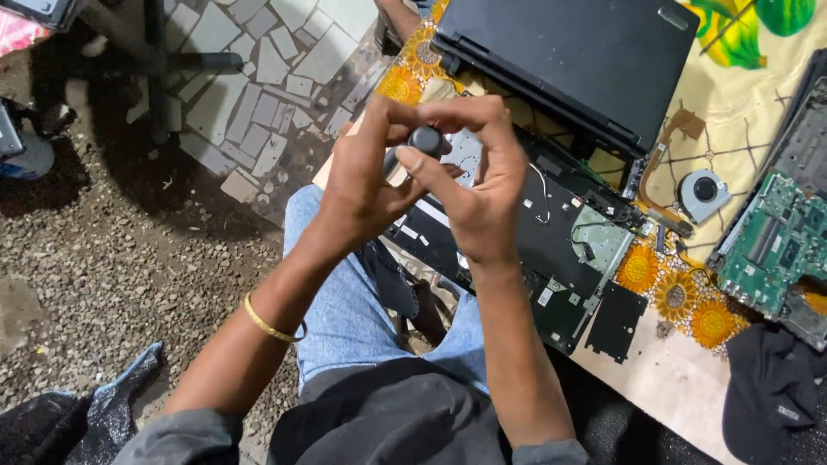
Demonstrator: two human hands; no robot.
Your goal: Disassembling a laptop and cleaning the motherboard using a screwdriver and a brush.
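Observation:
My left hand [366, 176] and my right hand [478, 185] meet in front of me, both closed around a small dark tool with a round black cap [425, 140]. The fingers of both hands pinch its top; the lower part of the tool is hidden in my left palm. Below and behind the hands lies an opened black laptop base [560, 250] with wires and metal parts showing. Its black lid [577, 60] is folded back at the far side.
A green circuit board [771, 241] lies at the right, a small round cooling fan [704, 194] beside it. A black flat panel [616, 320] and a dark cloth [771, 387] rest on the flowered table cover [689, 370]. Gravel floor and broken tiles [258, 86] lie left.

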